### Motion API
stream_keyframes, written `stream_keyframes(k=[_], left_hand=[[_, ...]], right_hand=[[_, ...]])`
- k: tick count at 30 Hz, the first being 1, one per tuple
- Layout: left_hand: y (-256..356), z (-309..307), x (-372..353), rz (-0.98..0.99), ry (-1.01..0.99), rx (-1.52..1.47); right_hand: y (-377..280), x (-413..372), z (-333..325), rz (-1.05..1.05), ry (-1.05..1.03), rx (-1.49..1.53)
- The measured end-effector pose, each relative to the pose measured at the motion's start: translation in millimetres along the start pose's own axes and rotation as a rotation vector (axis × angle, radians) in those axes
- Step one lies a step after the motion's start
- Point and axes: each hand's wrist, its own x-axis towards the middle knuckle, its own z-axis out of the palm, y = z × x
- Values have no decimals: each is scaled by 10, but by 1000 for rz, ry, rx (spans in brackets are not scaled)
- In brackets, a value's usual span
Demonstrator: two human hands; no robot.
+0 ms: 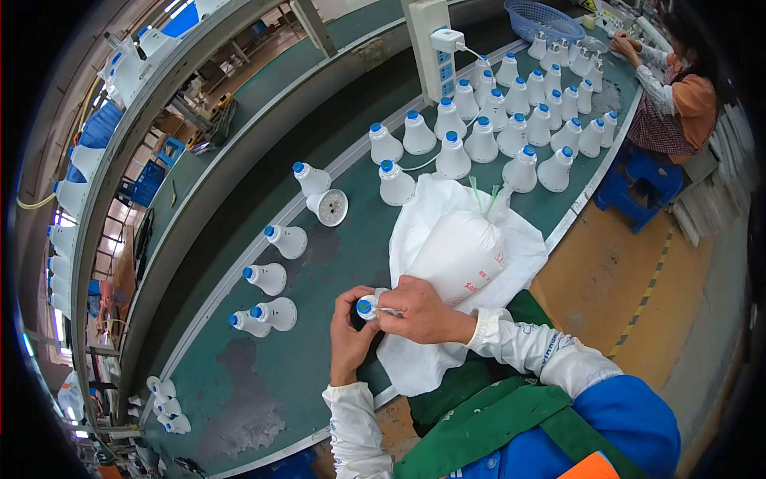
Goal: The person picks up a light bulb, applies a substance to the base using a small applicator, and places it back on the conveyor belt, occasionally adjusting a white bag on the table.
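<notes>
Running across the view, the green worktop (pixel 194 366) bears a stuffed white bag (pixel 456 251) and many white bulbs (pixel 453 162), mostly standing wide end down, probably for steadiness. Over the near side, the grip of the left hand (pixel 349 342) wraps, and the narrow grip of the right hand (pixel 427 310) pinches, one held bulb (pixel 369 314), blue cap (pixel 365 306) up, likely keeping its top reachable.

No wording is legible: red print marks the stuffed white bag (pixel 456 249), blue lettering runs along the white right sleeve (pixel 523 342), and the bulb housings (pixel 453 162) carry tiny, unreadable marks.
</notes>
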Motion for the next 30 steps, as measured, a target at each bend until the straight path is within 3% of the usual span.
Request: stream_keyframes(k=[3,13,15,18,21,22,24,30], left_hand=[[9,-38,8,98,-27,80],[68,-30,2,39,-45,22],[133,10,9,173,4,184],[127,59,-13,27,4,-51],[68,-1,-9,-11,-17,-97],[57,-19,5,-11,-20,-97],[62,-36,32,188,-21,138],[12,-22,16,79,29,96]], right_hand=[[0,-5,4,10,7,2],[3,-11,19,30,12,25],[-2,-9,15,26,12,4],[-31,3,-7,50,-6,27],[-25,-6,-4,53,-6,20],[-18,-10,-1,53,-4,19],[-2,-16,12,16,8,1],[-2,-16,14,35,3,4]])
